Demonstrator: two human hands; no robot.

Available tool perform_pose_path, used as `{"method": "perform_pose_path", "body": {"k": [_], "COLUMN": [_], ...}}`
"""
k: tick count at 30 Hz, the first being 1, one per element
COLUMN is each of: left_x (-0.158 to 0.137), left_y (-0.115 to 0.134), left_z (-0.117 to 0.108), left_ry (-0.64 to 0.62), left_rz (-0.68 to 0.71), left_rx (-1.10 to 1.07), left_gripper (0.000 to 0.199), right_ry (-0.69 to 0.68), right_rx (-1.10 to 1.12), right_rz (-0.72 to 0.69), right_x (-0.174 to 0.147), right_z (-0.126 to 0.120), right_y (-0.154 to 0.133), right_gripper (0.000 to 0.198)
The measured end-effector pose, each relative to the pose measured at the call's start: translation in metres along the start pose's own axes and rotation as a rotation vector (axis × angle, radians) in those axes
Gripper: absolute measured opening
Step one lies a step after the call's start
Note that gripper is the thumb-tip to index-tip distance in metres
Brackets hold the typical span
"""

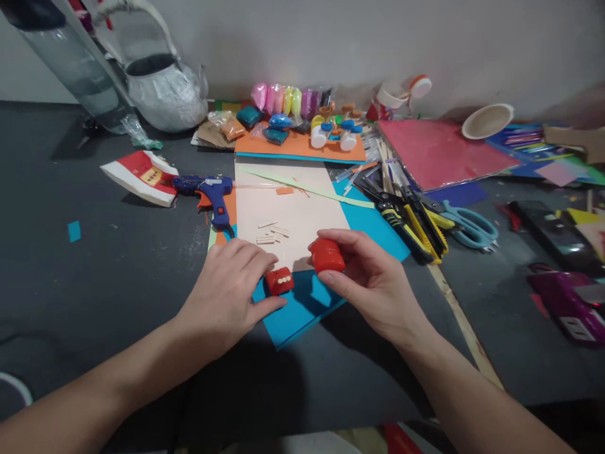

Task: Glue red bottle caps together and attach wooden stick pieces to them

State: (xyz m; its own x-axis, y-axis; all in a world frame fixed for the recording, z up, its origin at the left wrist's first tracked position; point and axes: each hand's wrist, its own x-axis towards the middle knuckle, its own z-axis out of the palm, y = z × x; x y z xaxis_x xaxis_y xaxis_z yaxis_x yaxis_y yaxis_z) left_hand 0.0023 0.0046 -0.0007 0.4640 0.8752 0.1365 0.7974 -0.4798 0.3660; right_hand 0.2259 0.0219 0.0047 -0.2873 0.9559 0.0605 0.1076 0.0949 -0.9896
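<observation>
My right hand (pixel 366 265) grips a glossy red rounded block (pixel 328 255) between thumb and fingers, raised above the paper. To its left, my left hand (pixel 231 287) has its thumb and fingers closed around a smaller red piece (pixel 274 282) with a row of cream dots along one face. Both red pieces are over the front part of a pale sheet (pixel 293 217) and a blue sheet (pixel 307 299). Several short wooden stick pieces (pixel 274 233) lie on the pale sheet, just beyond my left hand.
A blue glue gun (pixel 215 195) lies left of the sheets, beside a red and white packet (pixel 142 176). Pliers (pixel 401 230), a yellow cutter (pixel 425 230) and blue-handled scissors (pixel 470 227) lie to the right. Colourful clay packs (pixel 278 101) and a silver kettle (pixel 165 91) stand behind.
</observation>
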Motion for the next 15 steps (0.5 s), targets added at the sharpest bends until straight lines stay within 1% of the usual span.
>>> {"method": "perform_pose_path", "body": {"k": [2,7,13,15], "left_x": [0.0,-0.001,-0.003,-0.004], "left_y": [0.0,0.0,0.008,0.011], "left_z": [0.0,0.001,0.004,0.005], "left_ry": [0.001,-0.005,-0.075,-0.112], "left_rz": [0.01,0.03,0.002,0.005], "left_rx": [-0.005,-0.045,-0.134,-0.15], "left_gripper": [0.037,0.023,0.012,0.013], "right_ry": [-0.005,-0.006,-0.006,0.001], "right_rx": [0.001,-0.038,-0.063,-0.067], "right_rz": [0.001,-0.014,-0.026,-0.029], "right_x": [0.0,0.0,-0.001,-0.001], "right_z": [-0.001,-0.001,-0.001,-0.001], "right_y": [0.0,0.0,-0.001,-0.002], "right_gripper": [0.036,0.036,0.036,0.036]}}
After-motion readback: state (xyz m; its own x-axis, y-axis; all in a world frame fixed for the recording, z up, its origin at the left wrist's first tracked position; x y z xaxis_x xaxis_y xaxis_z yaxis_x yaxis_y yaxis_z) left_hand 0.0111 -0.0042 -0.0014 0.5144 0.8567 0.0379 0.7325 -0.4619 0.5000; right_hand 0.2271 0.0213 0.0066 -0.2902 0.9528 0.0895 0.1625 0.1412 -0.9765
